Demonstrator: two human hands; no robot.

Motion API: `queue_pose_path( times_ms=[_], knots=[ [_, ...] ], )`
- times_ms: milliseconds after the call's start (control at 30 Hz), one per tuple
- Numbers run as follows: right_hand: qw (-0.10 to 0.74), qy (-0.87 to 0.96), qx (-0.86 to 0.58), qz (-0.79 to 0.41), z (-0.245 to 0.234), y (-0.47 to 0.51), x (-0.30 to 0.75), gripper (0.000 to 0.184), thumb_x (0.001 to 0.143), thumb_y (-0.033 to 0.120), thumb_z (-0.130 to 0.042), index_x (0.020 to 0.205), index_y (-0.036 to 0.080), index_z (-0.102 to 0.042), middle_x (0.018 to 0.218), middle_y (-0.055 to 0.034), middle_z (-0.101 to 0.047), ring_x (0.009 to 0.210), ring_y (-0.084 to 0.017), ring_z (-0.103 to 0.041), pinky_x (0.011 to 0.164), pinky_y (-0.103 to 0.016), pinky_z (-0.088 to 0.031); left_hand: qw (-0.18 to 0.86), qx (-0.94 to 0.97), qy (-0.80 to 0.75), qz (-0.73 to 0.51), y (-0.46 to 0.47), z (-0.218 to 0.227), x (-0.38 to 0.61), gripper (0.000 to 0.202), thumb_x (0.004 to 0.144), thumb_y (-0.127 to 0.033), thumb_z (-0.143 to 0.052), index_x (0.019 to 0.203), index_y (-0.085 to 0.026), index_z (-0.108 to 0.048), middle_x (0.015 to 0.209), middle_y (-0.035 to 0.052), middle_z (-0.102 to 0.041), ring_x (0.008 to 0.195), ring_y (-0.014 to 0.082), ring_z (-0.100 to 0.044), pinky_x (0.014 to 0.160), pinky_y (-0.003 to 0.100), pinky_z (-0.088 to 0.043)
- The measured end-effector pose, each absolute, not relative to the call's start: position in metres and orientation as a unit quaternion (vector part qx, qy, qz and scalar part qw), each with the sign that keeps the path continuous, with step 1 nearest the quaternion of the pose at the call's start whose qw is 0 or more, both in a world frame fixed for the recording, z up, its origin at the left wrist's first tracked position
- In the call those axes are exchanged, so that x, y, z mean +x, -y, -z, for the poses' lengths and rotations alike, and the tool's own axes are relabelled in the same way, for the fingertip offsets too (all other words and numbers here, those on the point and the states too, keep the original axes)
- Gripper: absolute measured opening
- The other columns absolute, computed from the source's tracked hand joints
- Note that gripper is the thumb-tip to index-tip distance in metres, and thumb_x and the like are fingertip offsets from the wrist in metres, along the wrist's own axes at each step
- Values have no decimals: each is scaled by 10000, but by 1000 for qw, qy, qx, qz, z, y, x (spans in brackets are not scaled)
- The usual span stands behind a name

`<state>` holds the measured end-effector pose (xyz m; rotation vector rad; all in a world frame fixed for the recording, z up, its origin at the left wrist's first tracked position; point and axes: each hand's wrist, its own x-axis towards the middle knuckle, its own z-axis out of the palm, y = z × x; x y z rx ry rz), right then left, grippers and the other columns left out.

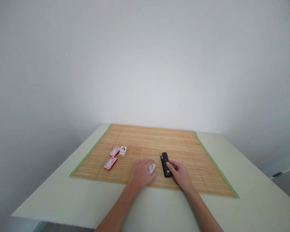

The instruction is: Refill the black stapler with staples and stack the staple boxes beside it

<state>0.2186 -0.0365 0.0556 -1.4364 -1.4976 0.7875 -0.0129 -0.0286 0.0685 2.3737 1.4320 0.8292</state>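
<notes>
My left hand (142, 173) rests low over the mat with its fingers curled round a small white box (151, 169). Part of this box is hidden by the fingers. Just to the right lies a black stapler (166, 162), its length pointing away from me. My right hand (179, 175) grips the stapler from its right side, thumb on top and fingers against the edge. The gap between the white box and the stapler is short.
Left on the bamboo mat (147, 137) lie a red-and-white flat box (110, 163), a second such box (115, 151) and a small white box with dark print (122, 151). Green edging borders the mat's sides. The pale table (62, 196) meets a white wall behind.
</notes>
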Motion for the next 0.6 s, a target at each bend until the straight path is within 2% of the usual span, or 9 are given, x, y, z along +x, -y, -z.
queue_pose_path(
  times_ms=[67, 167, 233, 300, 400, 500, 600],
  knots=[
    [446, 604, -573, -328, -55, 38, 218, 604, 889, 683, -557, 1066, 150, -779, 834, -74, -759, 713, -209, -651, 630, -280, -483, 121, 790, -529, -284, 26, -70, -21, 373, 871, -388, -636, 1221, -259, -652, 1188, 85, -692, 1112, 290, -613, 1003, 427, -423],
    [439, 593, -583, -340, -53, 41, 216, 592, 885, 683, -572, 1017, 146, -783, 669, -36, -699, 555, -159, -574, 514, -248, -411, 169, 808, -501, -259, 25, -78, -41, 689, 735, -552, -776, 1336, -272, -589, 1293, 87, -657, 1167, 316, -596, 1015, 426, -425],
    [431, 579, -595, -355, -53, 43, 214, 611, 874, 703, -575, 998, 141, -779, 547, -4, -620, 453, -133, -505, 446, -237, -351, 208, 826, -469, -233, 25, -83, -52, 830, 632, -564, -849, 1366, -293, -569, 1294, 73, -654, 1133, 312, -611, 968, 402, -445],
    [424, 563, -603, -374, -53, 44, 211, 636, 861, 727, -573, 992, 138, -772, 485, 12, -571, 399, -126, -478, 410, -234, -327, 230, 830, -459, -218, 26, -85, -56, 780, 609, -541, -869, 1303, -300, -606, 1169, 46, -693, 1014, 281, -639, 892, 374, -453],
    [424, 549, -599, -400, -53, 47, 203, 664, 833, 756, -582, 988, 137, -765, 481, 4, -586, 381, -133, -501, 393, -236, -344, 225, 822, -470, -230, 28, -80, -46, 650, 614, -540, -871, 1162, -270, -649, 991, 19, -700, 877, 243, -630, 824, 348, -430],
    [428, 549, -589, -411, -52, 51, 194, 671, 824, 763, -590, 991, 136, -758, 489, -3, -604, 376, -134, -516, 378, -230, -347, 205, 821, -468, -253, 31, -73, -31, 634, 600, -550, -880, 1109, -252, -649, 1009, 29, -694, 918, 254, -624, 829, 348, -407],
    [430, 555, -581, -411, -49, 54, 188, 660, 852, 743, -580, 1042, 133, -745, 493, 0, -605, 378, -134, -523, 369, -220, -350, 200, 824, -458, -266, 32, -69, -24, 650, 605, -537, -884, 1140, -258, -644, 1090, 48, -692, 1010, 284, -619, 868, 367, -397]
  ],
)
